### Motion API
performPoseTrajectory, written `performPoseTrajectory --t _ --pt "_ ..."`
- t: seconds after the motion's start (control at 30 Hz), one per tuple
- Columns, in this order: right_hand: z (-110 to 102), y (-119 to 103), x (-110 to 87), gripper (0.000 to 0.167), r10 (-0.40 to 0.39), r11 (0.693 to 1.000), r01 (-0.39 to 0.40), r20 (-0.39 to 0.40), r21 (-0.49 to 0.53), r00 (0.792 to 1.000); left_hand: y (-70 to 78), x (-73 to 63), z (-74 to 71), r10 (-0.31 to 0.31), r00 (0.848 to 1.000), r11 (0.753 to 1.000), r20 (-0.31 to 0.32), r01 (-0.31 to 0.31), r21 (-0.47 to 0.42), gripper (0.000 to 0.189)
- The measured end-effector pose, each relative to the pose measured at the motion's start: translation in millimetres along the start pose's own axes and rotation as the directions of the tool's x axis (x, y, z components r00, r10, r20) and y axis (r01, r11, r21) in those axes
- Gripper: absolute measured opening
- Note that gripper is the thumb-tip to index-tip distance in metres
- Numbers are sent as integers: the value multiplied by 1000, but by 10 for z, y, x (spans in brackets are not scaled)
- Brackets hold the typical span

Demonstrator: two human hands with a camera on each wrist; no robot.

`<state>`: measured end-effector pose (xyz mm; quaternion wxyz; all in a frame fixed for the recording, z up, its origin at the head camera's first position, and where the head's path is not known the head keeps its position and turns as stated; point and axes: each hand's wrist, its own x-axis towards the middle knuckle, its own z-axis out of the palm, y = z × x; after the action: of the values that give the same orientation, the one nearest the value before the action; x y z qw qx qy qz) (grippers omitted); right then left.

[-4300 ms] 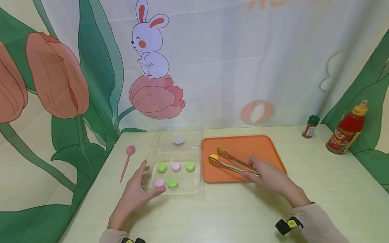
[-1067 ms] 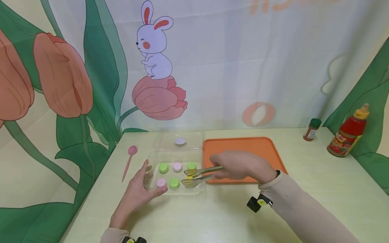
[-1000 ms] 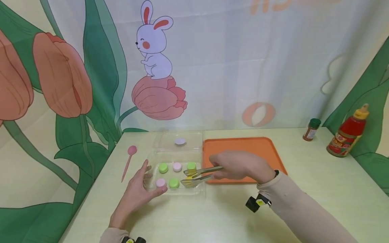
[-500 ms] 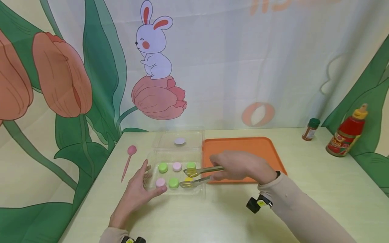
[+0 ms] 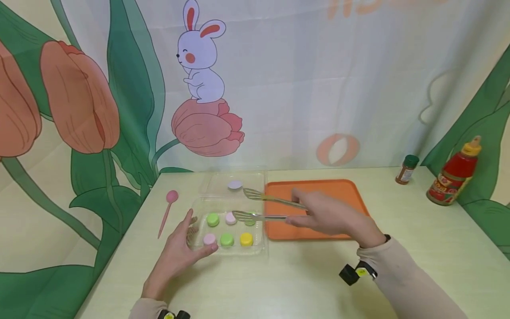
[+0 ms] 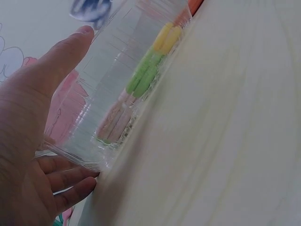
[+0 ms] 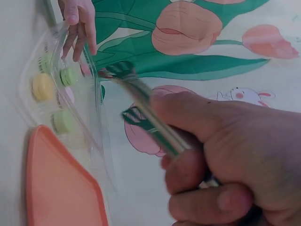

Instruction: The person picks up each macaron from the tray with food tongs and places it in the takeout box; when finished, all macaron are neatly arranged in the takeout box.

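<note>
A clear plastic box point(image 5: 239, 254) with its lid folded back sits on the table. Inside are macarons in two rows, among them a green one point(image 5: 227, 239), a pink one point(image 5: 210, 239) and a yellow one point(image 5: 246, 239) at the front right. My left hand point(image 5: 179, 248) holds the box at its left side, thumb along the front and fingers at the left wall. My right hand point(image 5: 330, 215) grips metal tongs point(image 5: 279, 201), also seen in the right wrist view as tongs point(image 7: 155, 117). Their slotted ends are spread with nothing between them, over the box's back right part.
Right of the box lies an orange tray point(image 5: 338, 188). A pink spoon point(image 5: 169, 208) rests at the left. A green-capped spice jar point(image 5: 406, 170) and a red sauce bottle point(image 5: 454, 175) stand at the back right. A printed curtain point(image 5: 279, 88) hangs behind the table.
The tongs carried the yellow macaron from the tray into the box's front right spot and let it go. The right hand has since lifted and drawn back. The left hand stays put.
</note>
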<state>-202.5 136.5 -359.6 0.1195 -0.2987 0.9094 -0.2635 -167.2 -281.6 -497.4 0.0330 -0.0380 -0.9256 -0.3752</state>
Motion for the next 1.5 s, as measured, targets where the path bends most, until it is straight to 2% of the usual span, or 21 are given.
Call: performPoseTrajectory --t 0.1,0.17,0.33,0.53,0.67,0.87,0.97,1.07,1.23,1.33,1.4,1.5 --pt "1 88 -55 48 28 997 -18 -120 79 992 3 -2 1 -1 1000 1000 0 1 -2 139" --pt "10 160 -91 54 41 993 -17 -212 117 976 2 -4 2 -3 1000 1000 0 3 -3 139" --pt "34 350 -188 64 48 990 10 -408 138 912 5 -9 1 -2 1000 1000 0 2 -3 139" --pt "71 565 -344 66 78 991 -2 -554 137 829 5 -7 5 -2 1000 1000 -1 2 -4 138" --pt "123 756 -470 67 127 988 -38 -653 149 747 9 -11 0 7 1000 1000 -5 -7 -5 137" --pt "191 1079 -678 71 183 983 -93 -786 160 591 26 -20 -16 5 1000 1000 -2 -5 -1 136" --pt "213 1211 -791 72 246 969 -155 -817 192 521 28 -21 -16 2 1000 1000 -2 -2 3 136" --pt "237 1339 -896 72 323 943 -232 -825 239 464 25 -14 -13 5 1000 1000 -3 -5 7 136" --pt "312 1574 -989 70 474 863 -374 -797 338 373 9 -5 -7 -1 1000 1000 -2 1 10 137" --pt "376 1736 -1023 72 553 809 -439 -759 390 345 -2 -2 0 -6 1000 1000 0 6 10 137" --pt "420 1834 -1047 74 583 784 -471 -738 403 340 1 -3 6 -8 1000 1000 1 8 10 137" --pt "477 1944 -1069 75 602 768 -495 -723 407 340 3 -1 15 -13 1000 1000 -1 13 3 136"
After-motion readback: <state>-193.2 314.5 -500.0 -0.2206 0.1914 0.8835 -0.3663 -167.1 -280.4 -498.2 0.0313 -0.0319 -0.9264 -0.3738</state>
